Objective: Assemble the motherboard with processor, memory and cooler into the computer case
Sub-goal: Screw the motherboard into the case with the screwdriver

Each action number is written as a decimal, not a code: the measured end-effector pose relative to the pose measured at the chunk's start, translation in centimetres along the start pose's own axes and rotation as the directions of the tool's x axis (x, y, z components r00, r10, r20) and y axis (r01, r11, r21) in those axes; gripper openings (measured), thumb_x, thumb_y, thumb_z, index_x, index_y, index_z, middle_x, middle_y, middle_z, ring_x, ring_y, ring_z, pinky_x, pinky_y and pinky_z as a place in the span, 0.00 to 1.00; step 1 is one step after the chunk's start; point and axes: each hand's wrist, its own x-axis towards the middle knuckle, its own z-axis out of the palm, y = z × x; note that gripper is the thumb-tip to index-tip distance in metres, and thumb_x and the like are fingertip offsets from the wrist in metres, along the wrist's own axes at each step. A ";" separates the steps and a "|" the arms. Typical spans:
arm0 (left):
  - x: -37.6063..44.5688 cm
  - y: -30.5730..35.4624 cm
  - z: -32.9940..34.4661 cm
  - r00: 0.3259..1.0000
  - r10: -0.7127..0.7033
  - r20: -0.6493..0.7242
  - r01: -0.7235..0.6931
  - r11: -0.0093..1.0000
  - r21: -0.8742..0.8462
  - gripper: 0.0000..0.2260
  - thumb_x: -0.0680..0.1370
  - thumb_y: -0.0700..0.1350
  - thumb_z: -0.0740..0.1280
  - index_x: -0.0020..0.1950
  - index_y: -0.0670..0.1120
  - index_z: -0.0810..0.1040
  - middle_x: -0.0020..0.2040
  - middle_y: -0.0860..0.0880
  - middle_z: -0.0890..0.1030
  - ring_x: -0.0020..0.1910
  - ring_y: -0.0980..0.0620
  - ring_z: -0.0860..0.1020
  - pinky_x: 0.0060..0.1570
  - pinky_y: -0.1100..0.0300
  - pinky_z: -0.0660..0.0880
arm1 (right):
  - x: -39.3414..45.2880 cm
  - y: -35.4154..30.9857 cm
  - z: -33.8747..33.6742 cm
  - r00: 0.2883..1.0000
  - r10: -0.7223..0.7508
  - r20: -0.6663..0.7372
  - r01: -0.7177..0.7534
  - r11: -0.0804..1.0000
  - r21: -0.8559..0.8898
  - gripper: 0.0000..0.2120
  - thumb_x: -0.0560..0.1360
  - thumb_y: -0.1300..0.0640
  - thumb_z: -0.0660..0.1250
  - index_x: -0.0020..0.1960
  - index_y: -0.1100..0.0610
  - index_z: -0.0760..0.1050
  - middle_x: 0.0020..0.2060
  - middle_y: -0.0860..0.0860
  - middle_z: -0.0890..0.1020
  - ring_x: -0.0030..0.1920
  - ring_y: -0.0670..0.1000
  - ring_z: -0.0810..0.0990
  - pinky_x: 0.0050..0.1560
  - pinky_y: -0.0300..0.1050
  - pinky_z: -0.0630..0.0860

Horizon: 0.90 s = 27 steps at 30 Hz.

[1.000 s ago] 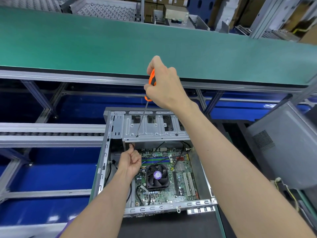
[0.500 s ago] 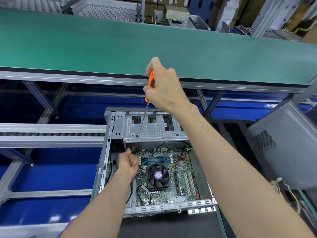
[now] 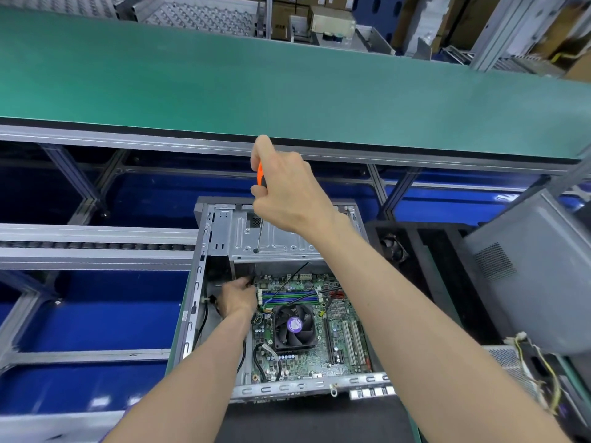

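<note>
An open grey computer case (image 3: 198, 302) lies flat before me. The green motherboard (image 3: 339, 343) sits inside it with a black cooler fan (image 3: 294, 326) and memory slots (image 3: 287, 297). My right hand (image 3: 284, 193) grips an orange-handled screwdriver (image 3: 260, 175) above the case; its shaft runs down and the tip touches the metal drive bay plate (image 3: 281, 243). My left hand (image 3: 238, 298) is inside the case at the board's upper left corner, fingers curled; what they pinch is hidden.
A green conveyor belt (image 3: 287, 84) runs across the far side. A roller rail (image 3: 96, 246) lies to the left over blue flooring. A grey case side panel (image 3: 527, 273) leans at the right, above loose yellow-black cables (image 3: 540, 375). Black foam (image 3: 447, 266) lies right of the case.
My left hand has dropped lower, from the drive bay edge down to the board's upper left corner. The right hand with the screwdriver has stayed over the drive bay plate.
</note>
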 end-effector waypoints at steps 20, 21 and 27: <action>0.8 -0.3 -0.8 0.996 0.084 0.022 -0.087 0.985 0.152 0.14 0.75 0.35 0.72 0.59 0.47 0.84 0.35 0.56 0.82 0.24 0.59 0.70 0.19 0.72 0.65 | -0.1 -0.2 1.2 1.000 -0.017 0.019 0.018 0.999 -0.042 0.14 0.68 0.66 0.63 0.52 0.58 0.64 0.36 0.54 0.74 0.37 0.63 0.73 0.38 0.56 0.76; 0.9 -0.3 -0.8 0.996 0.089 0.021 -0.091 0.982 0.168 0.14 0.75 0.35 0.72 0.59 0.47 0.84 0.32 0.58 0.80 0.22 0.58 0.69 0.19 0.71 0.65 | -0.1 -0.2 1.2 1.000 -0.017 0.018 0.018 0.999 -0.043 0.14 0.68 0.66 0.62 0.52 0.58 0.63 0.36 0.54 0.74 0.37 0.63 0.73 0.38 0.56 0.76; 0.8 -0.2 -0.8 0.995 0.103 0.017 -0.105 0.977 0.183 0.14 0.75 0.34 0.72 0.57 0.47 0.84 0.30 0.62 0.77 0.26 0.58 0.71 0.19 0.73 0.66 | 0.1 -0.1 1.4 0.999 -0.027 0.018 0.028 0.999 -0.040 0.14 0.69 0.65 0.63 0.51 0.58 0.63 0.35 0.54 0.74 0.37 0.62 0.74 0.37 0.56 0.77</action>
